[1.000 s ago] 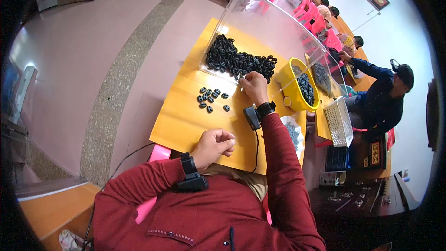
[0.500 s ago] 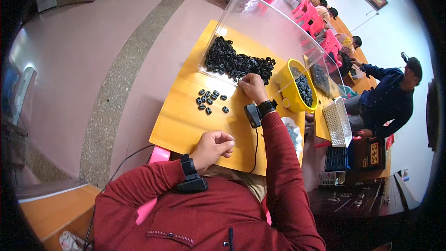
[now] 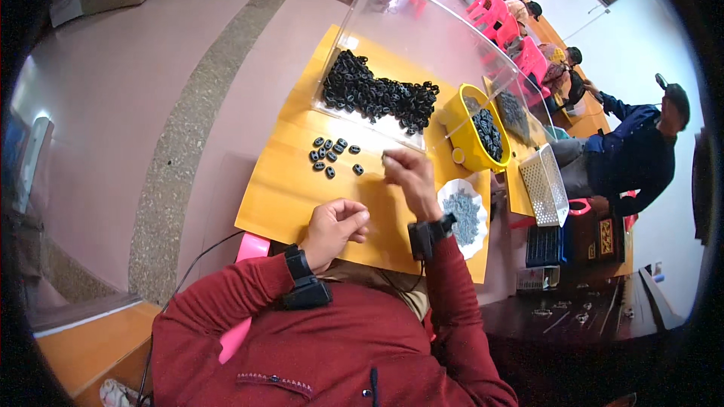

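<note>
My right hand (image 3: 406, 174) is raised over the yellow table (image 3: 279, 188), fingers pinched around a small dark piece just right of a loose group of several black ring-shaped parts (image 3: 330, 154). My left hand (image 3: 337, 227) rests near the table's front edge with its fingers curled; what it holds, if anything, is hidden. A big heap of the same black parts (image 3: 381, 93) lies behind the group, inside a clear plastic tray (image 3: 422, 26).
A yellow bowl (image 3: 461, 132) of black parts stands right of the heap. A white dish (image 3: 465, 212) of small grey pieces sits by my right wrist. A white perforated basket (image 3: 544, 185) lies further right. A person in dark blue (image 3: 632, 154) sits at the right.
My right hand has drawn back from the edge of the heap toward me, now pinching a small piece. My left hand has stayed put. The person in blue has shifted slightly.
</note>
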Action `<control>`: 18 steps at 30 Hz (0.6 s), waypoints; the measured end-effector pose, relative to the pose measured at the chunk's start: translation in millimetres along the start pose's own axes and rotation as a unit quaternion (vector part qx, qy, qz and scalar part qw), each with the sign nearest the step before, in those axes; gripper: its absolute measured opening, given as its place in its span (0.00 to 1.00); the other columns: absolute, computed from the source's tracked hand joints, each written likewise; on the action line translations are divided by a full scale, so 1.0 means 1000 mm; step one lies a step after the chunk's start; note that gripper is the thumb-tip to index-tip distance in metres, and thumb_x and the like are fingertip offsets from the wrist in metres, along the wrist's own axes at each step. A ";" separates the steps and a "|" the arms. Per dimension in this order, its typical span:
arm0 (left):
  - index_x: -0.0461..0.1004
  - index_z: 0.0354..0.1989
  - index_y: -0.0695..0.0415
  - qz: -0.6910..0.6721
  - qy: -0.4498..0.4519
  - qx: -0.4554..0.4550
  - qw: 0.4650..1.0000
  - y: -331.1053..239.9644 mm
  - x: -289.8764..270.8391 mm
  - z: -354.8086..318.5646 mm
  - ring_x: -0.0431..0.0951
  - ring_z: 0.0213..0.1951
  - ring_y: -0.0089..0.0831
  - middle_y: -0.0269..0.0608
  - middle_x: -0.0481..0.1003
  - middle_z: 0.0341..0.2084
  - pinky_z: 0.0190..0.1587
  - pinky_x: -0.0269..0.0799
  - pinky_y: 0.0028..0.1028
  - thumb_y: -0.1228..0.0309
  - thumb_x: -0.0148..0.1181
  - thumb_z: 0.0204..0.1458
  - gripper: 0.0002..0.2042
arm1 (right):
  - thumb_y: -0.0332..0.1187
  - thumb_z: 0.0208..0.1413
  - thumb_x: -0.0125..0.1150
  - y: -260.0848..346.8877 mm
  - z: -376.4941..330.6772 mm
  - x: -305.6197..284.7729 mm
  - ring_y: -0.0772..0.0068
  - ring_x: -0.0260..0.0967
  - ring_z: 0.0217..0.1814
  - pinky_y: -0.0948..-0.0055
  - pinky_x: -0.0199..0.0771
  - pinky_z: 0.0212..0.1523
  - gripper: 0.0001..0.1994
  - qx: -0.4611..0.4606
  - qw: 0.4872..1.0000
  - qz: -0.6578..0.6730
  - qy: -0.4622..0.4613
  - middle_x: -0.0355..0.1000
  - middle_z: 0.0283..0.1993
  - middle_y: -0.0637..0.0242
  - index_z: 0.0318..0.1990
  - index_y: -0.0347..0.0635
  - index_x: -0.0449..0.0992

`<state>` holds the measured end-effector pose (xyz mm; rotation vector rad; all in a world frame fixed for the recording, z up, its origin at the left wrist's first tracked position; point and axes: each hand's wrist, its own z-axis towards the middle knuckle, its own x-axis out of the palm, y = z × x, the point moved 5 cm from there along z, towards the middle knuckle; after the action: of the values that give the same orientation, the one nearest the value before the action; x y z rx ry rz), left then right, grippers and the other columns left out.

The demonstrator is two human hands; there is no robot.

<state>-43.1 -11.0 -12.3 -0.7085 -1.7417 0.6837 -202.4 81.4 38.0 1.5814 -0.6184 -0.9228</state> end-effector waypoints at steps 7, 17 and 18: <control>0.72 0.41 0.61 -0.021 -0.029 0.014 0.999 -0.006 0.006 -0.003 0.74 0.29 0.19 0.33 0.74 0.27 0.33 0.74 0.19 0.69 0.57 0.57 0.09 | 0.24 0.54 0.61 -0.026 -0.078 0.021 0.80 0.72 0.30 0.80 0.74 0.33 0.05 0.034 0.993 0.106 0.037 0.76 0.31 0.66 0.37 0.32 0.78; 0.73 0.37 0.61 -0.004 0.003 0.003 1.000 -0.002 0.005 -0.002 0.74 0.28 0.19 0.33 0.74 0.28 0.34 0.73 0.18 0.71 0.55 0.58 0.06 | 0.23 0.54 0.60 -0.024 -0.089 0.027 0.82 0.71 0.34 0.81 0.73 0.36 0.06 -0.021 0.994 0.103 0.013 0.76 0.32 0.68 0.39 0.32 0.77; 0.73 0.37 0.61 0.011 -0.001 0.004 1.000 -0.003 0.006 -0.002 0.74 0.28 0.19 0.33 0.74 0.28 0.33 0.73 0.18 0.71 0.55 0.58 0.06 | 0.23 0.54 0.60 -0.026 -0.089 0.026 0.82 0.71 0.34 0.81 0.73 0.36 0.06 -0.019 0.995 0.102 0.007 0.76 0.32 0.68 0.39 0.32 0.77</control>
<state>-42.7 -8.2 -6.4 -0.7230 -1.7329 0.7072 -116.6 116.1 11.0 1.4590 -0.7336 -0.7650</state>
